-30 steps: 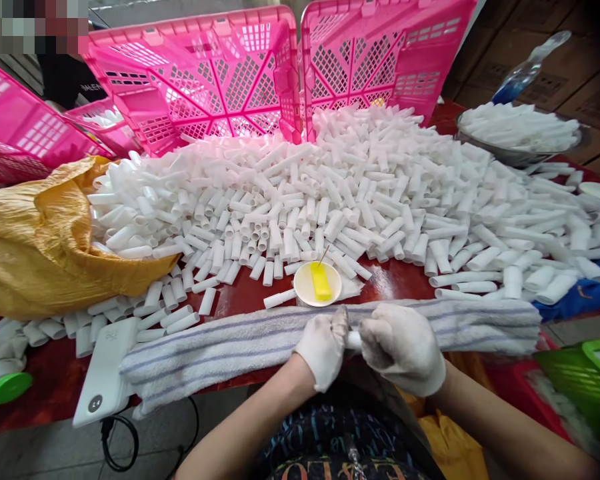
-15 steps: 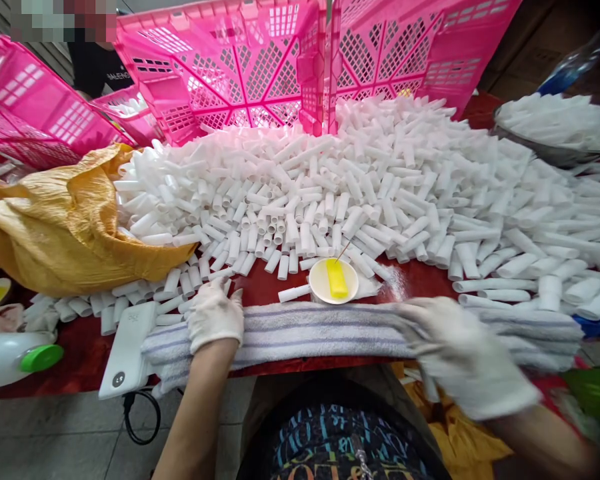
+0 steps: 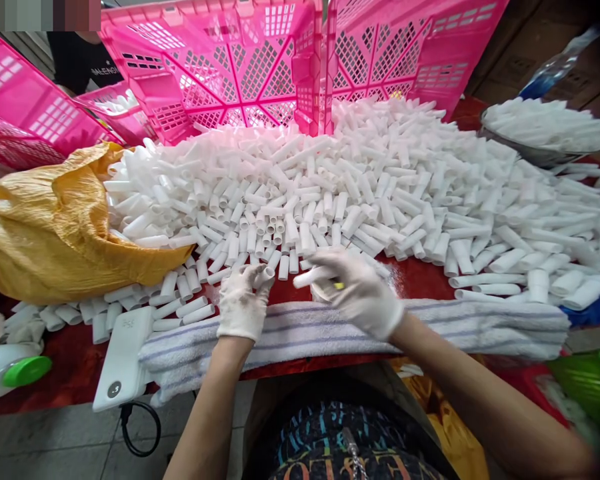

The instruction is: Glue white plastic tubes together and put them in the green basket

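Note:
Gloved in white, my left hand (image 3: 243, 307) is closed round a short white plastic tube (image 3: 265, 276), its open end facing right. My right hand (image 3: 367, 293), also gloved and slightly blurred, grips another white tube (image 3: 309, 277) that points left toward the first one. The two tubes are apart. Under my right hand a small white cup (image 3: 321, 293) is mostly hidden, and a bit of yellow shows between the fingers. A rolled striped towel (image 3: 300, 333) lies below both hands along the table edge. Behind them spreads a large heap of white tubes (image 3: 300, 193).
Pink plastic crates (image 3: 240, 73) stand behind the heap. A yellow sack (image 3: 80, 227) lies at left, near a white power bank (image 3: 125, 357) and a green-capped bottle (image 3: 27, 371). A bowl of tubes (image 3: 545, 157) sits at far right. Another person's dark shirt (image 3: 75, 63) shows at upper left.
My right hand has swung left from the towel's right part to over the cup and now holds a tube. My left hand has shifted slightly right, with a tube now visible in it.

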### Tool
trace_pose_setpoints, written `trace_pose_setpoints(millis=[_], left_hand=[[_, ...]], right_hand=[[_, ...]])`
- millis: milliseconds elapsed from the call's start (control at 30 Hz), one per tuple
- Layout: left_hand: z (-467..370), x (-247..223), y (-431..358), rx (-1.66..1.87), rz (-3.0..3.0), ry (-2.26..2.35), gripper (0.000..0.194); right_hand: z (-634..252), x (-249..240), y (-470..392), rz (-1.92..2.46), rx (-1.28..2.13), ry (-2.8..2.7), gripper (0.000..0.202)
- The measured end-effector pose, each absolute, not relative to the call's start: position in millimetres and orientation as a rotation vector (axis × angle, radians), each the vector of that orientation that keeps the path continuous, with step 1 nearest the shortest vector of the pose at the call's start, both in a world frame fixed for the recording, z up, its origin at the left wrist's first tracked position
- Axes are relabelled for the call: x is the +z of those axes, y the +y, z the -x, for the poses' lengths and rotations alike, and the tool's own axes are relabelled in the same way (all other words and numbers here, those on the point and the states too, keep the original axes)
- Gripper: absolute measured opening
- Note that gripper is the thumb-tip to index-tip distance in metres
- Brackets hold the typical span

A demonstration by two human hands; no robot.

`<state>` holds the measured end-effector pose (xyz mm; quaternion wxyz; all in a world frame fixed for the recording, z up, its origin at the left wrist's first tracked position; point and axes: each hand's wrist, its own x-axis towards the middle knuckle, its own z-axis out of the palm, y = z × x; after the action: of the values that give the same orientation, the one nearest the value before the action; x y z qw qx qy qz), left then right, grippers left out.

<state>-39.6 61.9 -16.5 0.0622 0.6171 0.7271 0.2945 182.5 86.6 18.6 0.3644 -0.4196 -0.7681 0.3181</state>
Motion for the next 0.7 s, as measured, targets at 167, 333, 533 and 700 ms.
trace_pose_setpoints(millis=[167, 333, 533, 700], left_hand=[[10, -20, 60, 1.059, -1.641, 1.860, 0.039], [-17, -20, 63, 1.046, -1.468, 1.649, 0.040], [-21, -26, 67, 1.038, -1.380, 1.597, 0.043], [-22, -30, 68, 1.037, -1.335, 1.572, 0.044]], right_hand=[[-253, 8, 95, 1.325, 1.475, -1.276, 0.056], [-253, -30, 108, 1.426, 1.294, -1.346, 0.053], [-254, -53, 100, 1.154, 1.026, -1.556, 0.030], [-253, -57, 94, 1.224, 1.007, -1.592, 0.033]])
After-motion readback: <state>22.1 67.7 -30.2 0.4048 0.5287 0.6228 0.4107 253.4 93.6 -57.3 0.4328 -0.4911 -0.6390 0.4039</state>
